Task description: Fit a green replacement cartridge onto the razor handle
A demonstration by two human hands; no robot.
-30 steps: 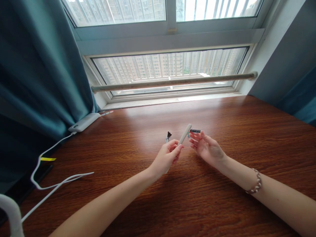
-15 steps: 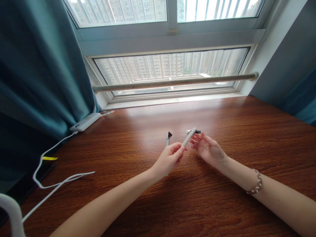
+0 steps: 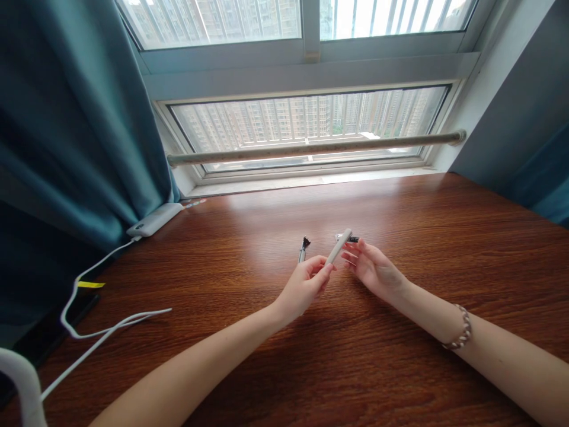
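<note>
A slim, light grey stick-shaped object (image 3: 339, 245) slants up and to the right from my left hand (image 3: 306, 284), which pinches its lower end between thumb and fingers. What kind of thing it is, I cannot make out. Just right of it, my right hand (image 3: 373, 268) is open, palm turned inward and fingers apart. Behind the stick and by my right fingertips is a small black-and-clear item (image 3: 354, 239), partly covered. Beyond my left hand lies a thin silver piece with a ragged black end (image 3: 303, 248), its lower part hidden by the hand.
Everything lies on a brown wood-grain table (image 3: 249, 249). At the left, a white power strip or box (image 3: 155, 219) sits by the blue curtain (image 3: 89, 118), with a white cable (image 3: 106, 332) looping down. A barred window and a rail (image 3: 311, 150) stand behind the table.
The grey stick and my right fingers have shifted very slightly to the left. My left hand keeps its pinch on the stick.
</note>
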